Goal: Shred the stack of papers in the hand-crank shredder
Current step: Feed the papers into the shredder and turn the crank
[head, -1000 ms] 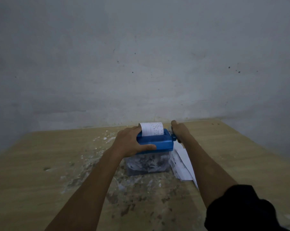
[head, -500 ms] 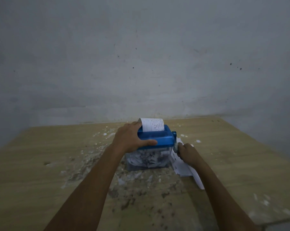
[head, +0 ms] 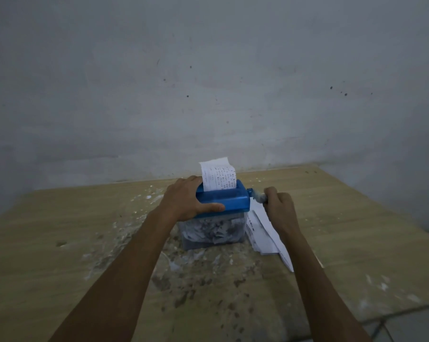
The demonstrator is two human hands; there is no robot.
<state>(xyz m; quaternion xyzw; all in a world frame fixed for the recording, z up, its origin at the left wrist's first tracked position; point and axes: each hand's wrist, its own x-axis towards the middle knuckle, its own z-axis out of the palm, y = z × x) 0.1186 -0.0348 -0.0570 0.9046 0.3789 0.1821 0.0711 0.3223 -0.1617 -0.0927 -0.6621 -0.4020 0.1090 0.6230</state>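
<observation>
A small hand-crank shredder with a blue top (head: 233, 201) and a clear bin (head: 213, 233) full of paper shreds stands mid-table. A printed white paper strip (head: 218, 175) sticks upright out of its slot. My left hand (head: 186, 199) grips the shredder's left end, thumb across the front of the blue top. My right hand (head: 280, 206) is curled round the crank handle (head: 259, 196) at the shredder's right side. A stack of white papers (head: 262, 233) lies flat on the table right of the bin, partly under my right forearm.
The wooden table (head: 356, 230) carries scattered paper bits and dark stains around and in front of the shredder. A grey wall (head: 208, 95) rises right behind the table. The table's right edge and a tiled floor (head: 410, 327) show at lower right.
My right hand has swung the crank round: from the top, down beside the bin, now back up to mid-height. The left hand has stayed on the shredder.
</observation>
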